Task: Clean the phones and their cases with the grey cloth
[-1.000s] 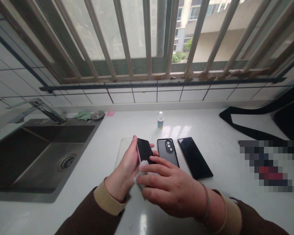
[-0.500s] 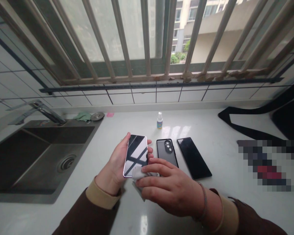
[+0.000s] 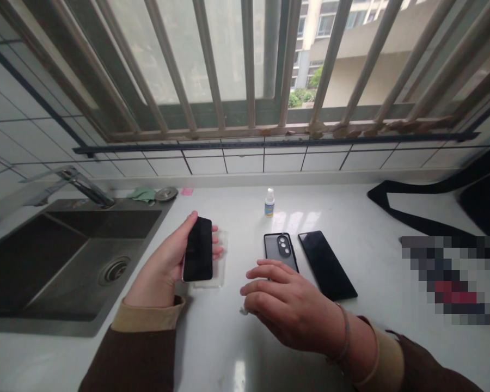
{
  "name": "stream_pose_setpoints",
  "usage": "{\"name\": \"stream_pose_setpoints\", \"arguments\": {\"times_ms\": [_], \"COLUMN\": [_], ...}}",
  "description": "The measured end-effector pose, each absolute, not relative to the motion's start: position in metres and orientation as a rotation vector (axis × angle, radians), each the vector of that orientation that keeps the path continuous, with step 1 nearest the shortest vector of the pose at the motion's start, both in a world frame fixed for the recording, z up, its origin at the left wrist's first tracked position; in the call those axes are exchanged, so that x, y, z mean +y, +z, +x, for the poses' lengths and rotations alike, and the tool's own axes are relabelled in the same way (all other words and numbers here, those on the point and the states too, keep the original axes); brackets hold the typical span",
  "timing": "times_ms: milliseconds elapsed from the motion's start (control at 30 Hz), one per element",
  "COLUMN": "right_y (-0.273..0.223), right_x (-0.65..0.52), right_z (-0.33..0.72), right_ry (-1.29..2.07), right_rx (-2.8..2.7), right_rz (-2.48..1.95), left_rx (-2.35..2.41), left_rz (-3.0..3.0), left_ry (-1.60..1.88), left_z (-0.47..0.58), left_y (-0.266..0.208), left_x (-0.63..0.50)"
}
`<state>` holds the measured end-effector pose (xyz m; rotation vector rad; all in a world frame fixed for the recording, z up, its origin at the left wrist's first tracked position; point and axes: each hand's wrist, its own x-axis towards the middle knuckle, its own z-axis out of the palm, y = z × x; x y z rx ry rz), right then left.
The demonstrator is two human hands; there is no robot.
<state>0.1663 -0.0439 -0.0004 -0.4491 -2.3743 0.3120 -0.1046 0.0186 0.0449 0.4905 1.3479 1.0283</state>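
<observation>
Left fingers point(image 3: 218, 251) clasp phone point(image 3: 200, 249) edges; right fingers point(image 3: 263, 286) pinch white wipe point(image 3: 243, 311), counter point(image 3: 216, 321) between.

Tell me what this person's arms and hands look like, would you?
The left hand and right hand wear no gloves. The long sleeves are dark brown, with wide tan cuffs. A thin bracelet circles the right wrist.
</observation>
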Motion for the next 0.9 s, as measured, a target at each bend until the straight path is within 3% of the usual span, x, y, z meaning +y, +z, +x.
{"name": "stream_pose_setpoints", "arguments": {"times_ms": [133,400,900], "right_y": [-0.002,-0.003,-0.007], "right_x": [-0.044,-0.042,-0.040], "right_z": [0.166,0.163,0.162], "right_ry": [0.341,0.361,0.395], "right_rx": [-2.353,-2.340,-2.370], "right_rz": [-0.447,-0.428,-0.442], "left_rx": [1.650,1.847,2.381], "left_rz": [0.612,1.488,1.887], "left_ry": [1.040,0.609,0.061], "left_z": [-0.109,-0.131,-0.103], "left_y": [0.032,0.015,0.008], "left_x": [0.021,0.027,0.017]}}
